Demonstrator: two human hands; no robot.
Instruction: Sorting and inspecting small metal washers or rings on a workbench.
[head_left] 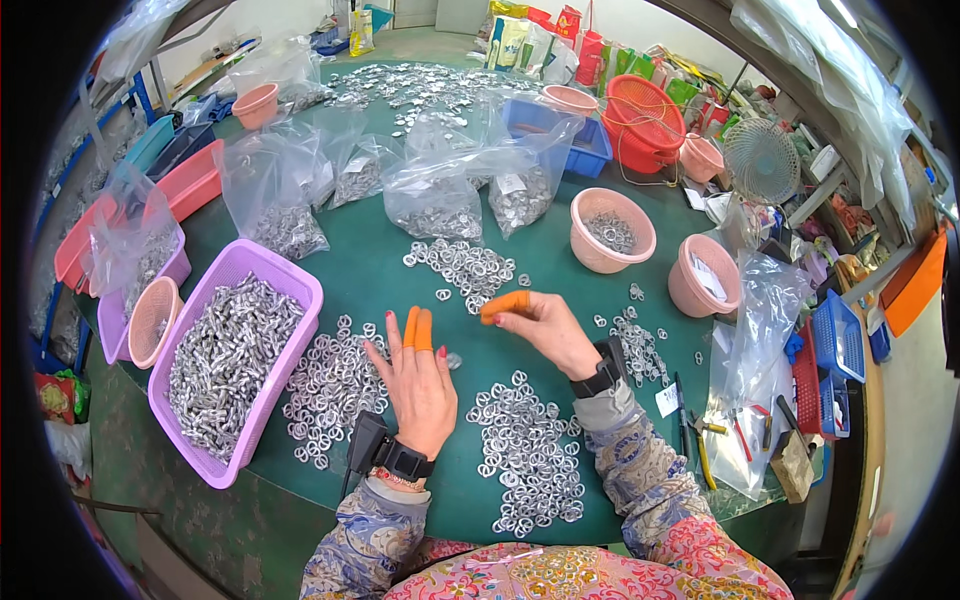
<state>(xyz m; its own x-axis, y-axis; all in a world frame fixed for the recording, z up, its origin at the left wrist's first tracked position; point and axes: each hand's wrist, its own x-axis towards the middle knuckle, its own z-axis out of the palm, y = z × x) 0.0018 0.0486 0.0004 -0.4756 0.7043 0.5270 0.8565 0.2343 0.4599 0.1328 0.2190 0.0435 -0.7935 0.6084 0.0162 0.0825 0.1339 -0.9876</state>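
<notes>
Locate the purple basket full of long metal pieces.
In the head view, the purple basket is at the left edge of the green table, just left of the pile of metal rings beside the left hand.

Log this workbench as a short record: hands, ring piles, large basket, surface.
Left hand: fingers extended, nearest the left ring pile
Right hand: curled beside the far ring pile; whether it holds anything is unclear
Near ring pile: loose metal rings
Large purple basket: full of metal pieces
Finger covers: orange, both hands
Table: green
</notes>
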